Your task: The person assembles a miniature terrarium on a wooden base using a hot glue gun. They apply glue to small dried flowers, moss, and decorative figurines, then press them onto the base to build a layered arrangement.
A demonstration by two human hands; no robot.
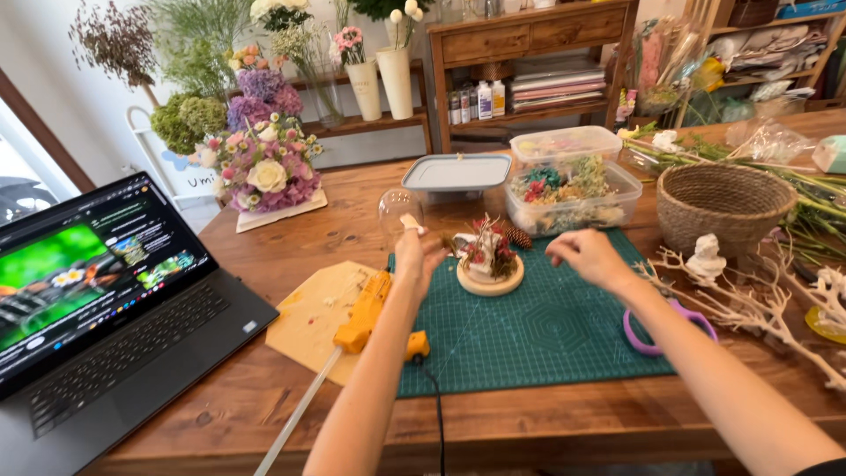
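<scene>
A small dried-flower arrangement (486,249) stands on a round wooden base (490,282) on the green cutting mat (546,335). My left hand (418,254) is just left of it, holding a small pale piece between its fingertips. My right hand (586,256) hovers to the right of the arrangement with fingers curled, holding nothing that I can see. A clear glass dome (394,213) lies behind my left hand. A yellow glue gun (366,316) rests on a pale wooden board (310,322) under my left forearm.
An open laptop (97,300) sits at the left. Behind the mat are a grey lidded box (458,173), clear tubs of dried flowers (573,189), a woven basket (724,204), a flower bouquet (264,172), purple-handled scissors (656,330) and white branches (758,300).
</scene>
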